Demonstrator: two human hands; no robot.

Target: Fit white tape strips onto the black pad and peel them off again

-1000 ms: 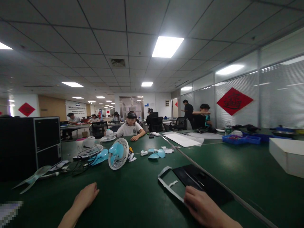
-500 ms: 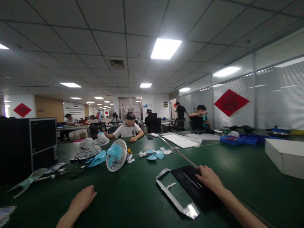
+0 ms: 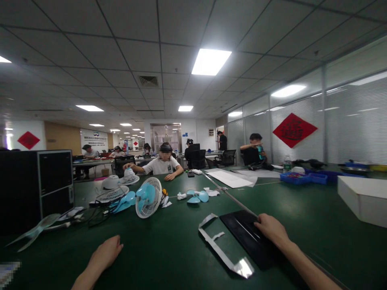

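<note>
Beneath a tiled ceiling (image 3: 121,56), a green worktop (image 3: 163,253) is seen, with a black computer case (image 3: 56,183) set near 9 o'clock. At 5 o'clock a black panel (image 3: 246,243) is laid flat, flanked by a white strip (image 3: 217,248). The panel's edge is touched by the right hand (image 3: 273,230); whether it is pinched cannot be told. Toward 8 o'clock, the left hand (image 3: 105,251) is loosely folded in.

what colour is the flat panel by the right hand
The flat panel is black, with a shiny streak; best seen in the head view.
</note>
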